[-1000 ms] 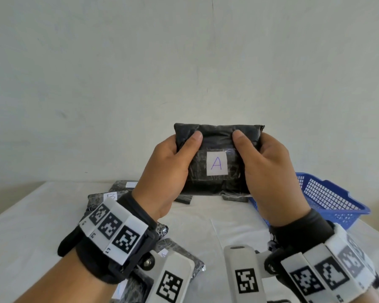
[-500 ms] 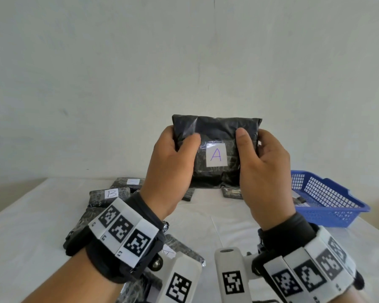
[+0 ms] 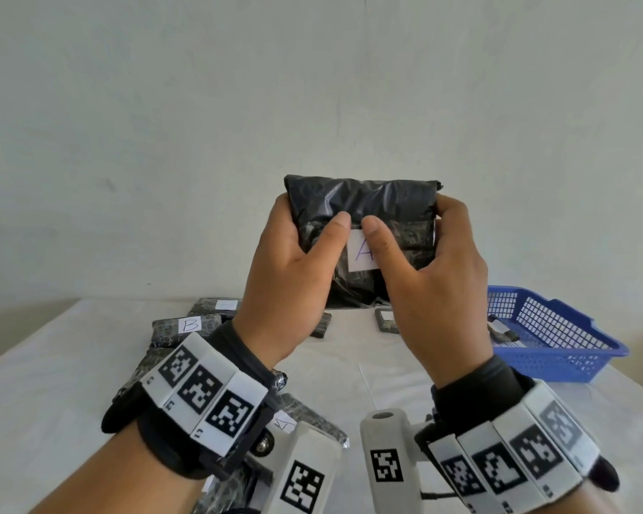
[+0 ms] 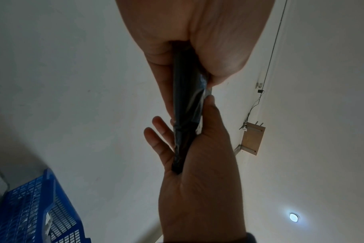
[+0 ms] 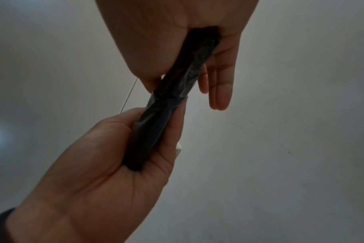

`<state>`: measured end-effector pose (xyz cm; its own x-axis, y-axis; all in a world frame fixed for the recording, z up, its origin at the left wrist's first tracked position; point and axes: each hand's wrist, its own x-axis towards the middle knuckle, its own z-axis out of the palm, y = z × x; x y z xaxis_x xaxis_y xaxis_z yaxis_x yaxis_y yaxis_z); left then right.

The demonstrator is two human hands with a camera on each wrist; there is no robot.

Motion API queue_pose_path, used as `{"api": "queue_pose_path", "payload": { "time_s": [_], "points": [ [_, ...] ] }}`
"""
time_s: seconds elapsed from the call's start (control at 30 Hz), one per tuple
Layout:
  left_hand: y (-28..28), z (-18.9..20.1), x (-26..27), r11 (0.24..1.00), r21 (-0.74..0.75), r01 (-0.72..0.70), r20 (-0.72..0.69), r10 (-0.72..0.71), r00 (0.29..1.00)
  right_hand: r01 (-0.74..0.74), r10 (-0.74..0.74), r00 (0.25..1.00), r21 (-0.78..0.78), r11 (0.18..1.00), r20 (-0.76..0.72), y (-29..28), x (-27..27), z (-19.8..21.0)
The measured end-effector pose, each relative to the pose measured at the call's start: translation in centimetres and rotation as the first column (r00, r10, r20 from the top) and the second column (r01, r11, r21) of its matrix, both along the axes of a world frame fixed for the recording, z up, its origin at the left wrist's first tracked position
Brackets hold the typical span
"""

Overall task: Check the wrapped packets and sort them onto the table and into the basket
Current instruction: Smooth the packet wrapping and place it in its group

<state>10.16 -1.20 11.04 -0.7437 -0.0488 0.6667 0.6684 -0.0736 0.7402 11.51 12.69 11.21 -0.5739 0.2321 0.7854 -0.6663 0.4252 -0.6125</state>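
Observation:
A black wrapped packet (image 3: 364, 202) with a white label marked A stands upright in the air above the table, held from both sides. My left hand (image 3: 305, 254) grips its left edge and my right hand (image 3: 424, 261) grips its right edge. Both thumbs lie on the front, and the right thumb covers part of the label. The left wrist view shows the packet (image 4: 187, 102) edge-on, pinched between thumb and fingers of each hand. It is also edge-on in the right wrist view (image 5: 168, 102). A blue basket (image 3: 557, 328) stands on the table at the right.
Several more black packets lie on the white table (image 3: 34, 383) at the left, one labelled B (image 3: 186, 325). A small packet (image 3: 387, 320) lies behind my hands. Another packet (image 3: 502, 330) lies inside the basket. A plain wall stands behind the table.
Both hands have raised the packet a little. The thumbs have slid toward each other across the front, and the right thumb now hides part of the A label.

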Motion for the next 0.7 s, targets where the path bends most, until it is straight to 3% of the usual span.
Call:
{"api": "queue_pose_path", "payload": {
  "time_s": [0.27, 0.47, 0.7],
  "points": [
    [-0.6, 0.1, 0.0, 0.990, 0.031, 0.139, 0.056, -0.141, 0.988, -0.163, 0.162, 0.987, -0.083, 0.983, -0.017, 0.6, -0.5, -0.4],
    [-0.2, -0.3, -0.3, 0.997, 0.038, 0.066, 0.019, -0.067, 0.998, -0.291, 0.303, 0.953, -0.320, 0.902, -0.013, 0.9, -0.6, -0.7],
    [-0.2, -0.6, -0.4, 0.998, 0.032, 0.059, -0.021, -0.058, 0.998, -0.250, 0.265, 0.964, -0.245, 0.937, 0.030, 0.8, -1.1, -1.3]
  ]
}}
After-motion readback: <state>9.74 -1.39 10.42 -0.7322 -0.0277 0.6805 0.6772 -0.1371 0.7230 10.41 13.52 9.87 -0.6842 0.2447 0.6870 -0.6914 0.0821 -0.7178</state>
